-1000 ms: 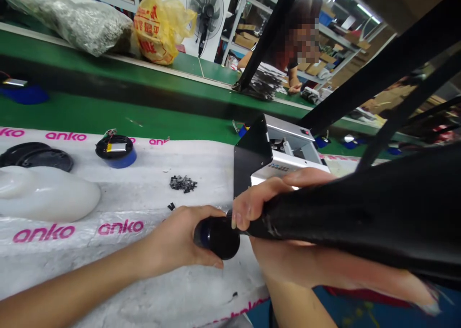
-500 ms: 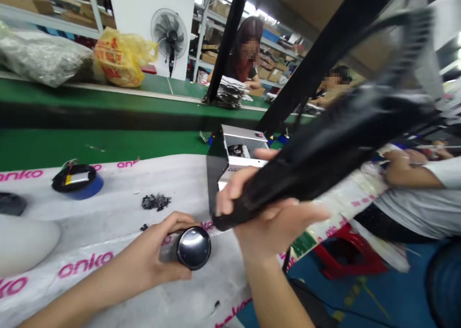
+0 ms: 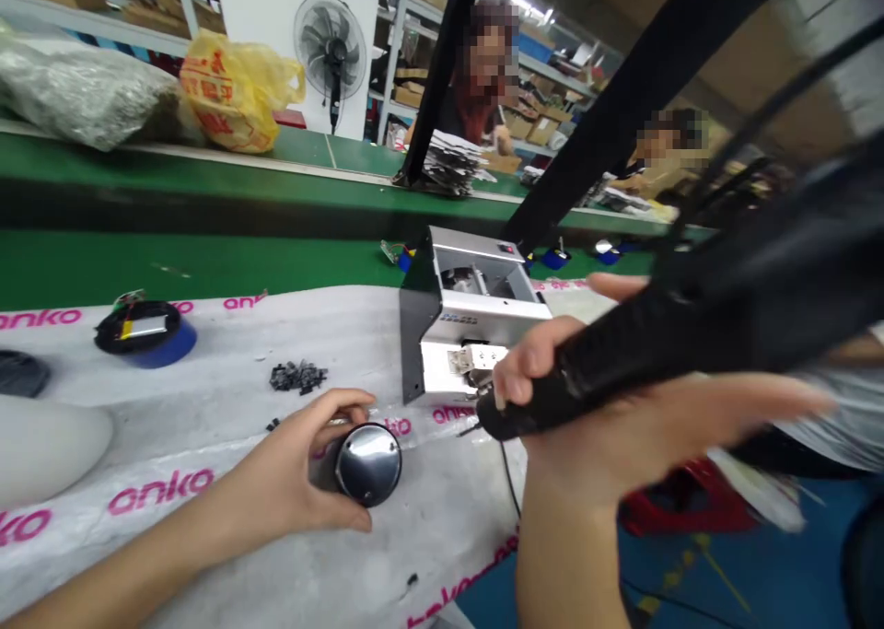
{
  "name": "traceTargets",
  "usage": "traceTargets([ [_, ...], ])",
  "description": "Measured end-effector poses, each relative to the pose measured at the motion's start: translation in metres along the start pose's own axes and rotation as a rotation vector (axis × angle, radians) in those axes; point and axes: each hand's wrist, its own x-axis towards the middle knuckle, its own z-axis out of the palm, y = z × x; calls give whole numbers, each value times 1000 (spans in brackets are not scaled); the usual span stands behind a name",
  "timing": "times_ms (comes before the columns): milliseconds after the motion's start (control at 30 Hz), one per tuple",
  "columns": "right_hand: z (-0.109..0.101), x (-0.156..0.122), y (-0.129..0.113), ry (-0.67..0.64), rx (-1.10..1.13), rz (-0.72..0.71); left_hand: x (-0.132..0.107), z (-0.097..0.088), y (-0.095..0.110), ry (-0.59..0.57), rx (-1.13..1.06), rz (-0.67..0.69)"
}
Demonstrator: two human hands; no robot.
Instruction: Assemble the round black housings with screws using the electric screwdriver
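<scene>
On the white-covered desk [image 3: 283, 574], the left hand [image 3: 300, 472] wraps its fingers around a dark cylinder [image 3: 369, 464], shiny end up. The right hand [image 3: 600, 459] grips a black power driver [image 3: 594, 362], its bit [image 3: 471, 430] apart from the cylinder; whether fastening is finished cannot be told. Left, a blue housing [image 3: 171, 345] stands open, battery [image 3: 145, 326] inside, seemingly unclosed work. The far yellow bag's [image 3: 227, 104] contents are hidden.
</scene>
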Motion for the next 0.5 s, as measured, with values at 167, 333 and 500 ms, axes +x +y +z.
traceTargets([
  [167, 37, -24, -11, -98, 98, -35, 4, -15, 4, -216, -167, 71],
  [333, 60, -29, -1, -119, 78, 11, 6, -15, 5, -245, -239, 103],
  [500, 53, -33, 25, -256, 88, 103, 2, -15, 1, -224, -218, 119],
])
